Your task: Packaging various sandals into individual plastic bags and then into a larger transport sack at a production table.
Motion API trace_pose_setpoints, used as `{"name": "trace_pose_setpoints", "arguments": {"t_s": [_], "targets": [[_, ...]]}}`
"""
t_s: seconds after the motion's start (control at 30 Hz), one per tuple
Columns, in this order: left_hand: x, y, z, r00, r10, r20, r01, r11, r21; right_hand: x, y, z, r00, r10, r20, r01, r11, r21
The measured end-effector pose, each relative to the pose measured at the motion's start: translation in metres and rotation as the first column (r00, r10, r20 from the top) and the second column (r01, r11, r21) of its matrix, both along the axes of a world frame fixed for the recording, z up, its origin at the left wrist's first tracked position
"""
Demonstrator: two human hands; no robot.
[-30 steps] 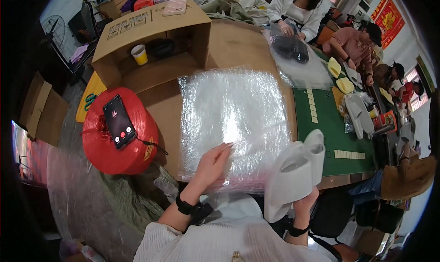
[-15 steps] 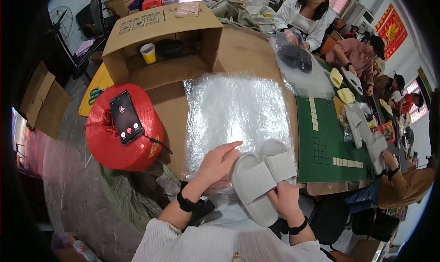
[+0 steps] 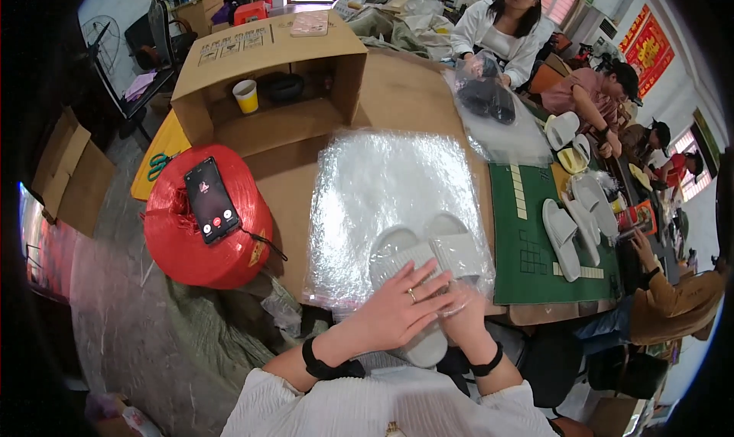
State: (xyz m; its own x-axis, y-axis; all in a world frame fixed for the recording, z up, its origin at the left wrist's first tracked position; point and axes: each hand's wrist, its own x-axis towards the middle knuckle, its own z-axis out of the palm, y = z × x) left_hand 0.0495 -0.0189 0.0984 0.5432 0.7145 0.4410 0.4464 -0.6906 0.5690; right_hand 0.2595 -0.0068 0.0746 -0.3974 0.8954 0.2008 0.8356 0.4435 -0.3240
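Note:
A pair of pale grey slippers (image 3: 440, 247) lies side by side on a stack of clear plastic bags (image 3: 382, 178) at the near edge of the brown table (image 3: 397, 97). My left hand (image 3: 397, 308) rests flat on top of the slippers, fingers spread, a ring on one finger. My right hand (image 3: 462, 315) sits beside it and grips their near end, partly behind clear film. I cannot tell whether the slippers are inside the top bag or only on it.
A red twine spool (image 3: 183, 250) carrying a phone (image 3: 212, 201) stands to the left. An open cardboard box (image 3: 264, 51) holds a yellow cup (image 3: 246, 96). More slippers (image 3: 564, 230) lie by a green mat (image 3: 527, 230). Other people work along the right side.
My right hand brought the slippers down from the right onto the bag stack. My left hand moved from the film onto the slippers.

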Motion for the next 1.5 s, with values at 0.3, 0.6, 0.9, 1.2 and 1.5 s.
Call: {"name": "trace_pose_setpoints", "arguments": {"t_s": [0.3, 0.6, 0.9, 1.2, 1.5], "targets": [[0.000, -0.005, 0.000, 0.959, -0.238, 0.155, 0.253, 0.964, -0.084, -0.068, 0.052, 0.007, 0.962, -0.250, -0.107, 0.239, 0.965, -0.106], [-0.036, -0.012, 0.027, 0.987, -0.149, 0.063, 0.154, 0.985, -0.083, -0.096, 0.134, -0.008, 0.928, -0.339, -0.155, 0.349, 0.936, 0.049], [-0.067, -0.011, 0.004, 0.994, 0.062, 0.091, -0.053, 0.995, -0.090, -0.066, 0.050, -0.006, 0.955, 0.041, -0.293, 0.030, 0.972, 0.234], [-0.087, -0.006, -0.037, 0.595, 0.785, 0.171, -0.555, 0.555, -0.620, 0.055, -0.054, 0.022, 0.841, -0.127, -0.526, -0.130, 0.896, -0.424], [-0.088, 0.002, -0.021, 0.780, 0.614, -0.123, -0.458, 0.425, -0.780, 0.065, -0.003, 0.020, 0.316, -0.627, -0.712, 0.222, 0.778, -0.587]]}}
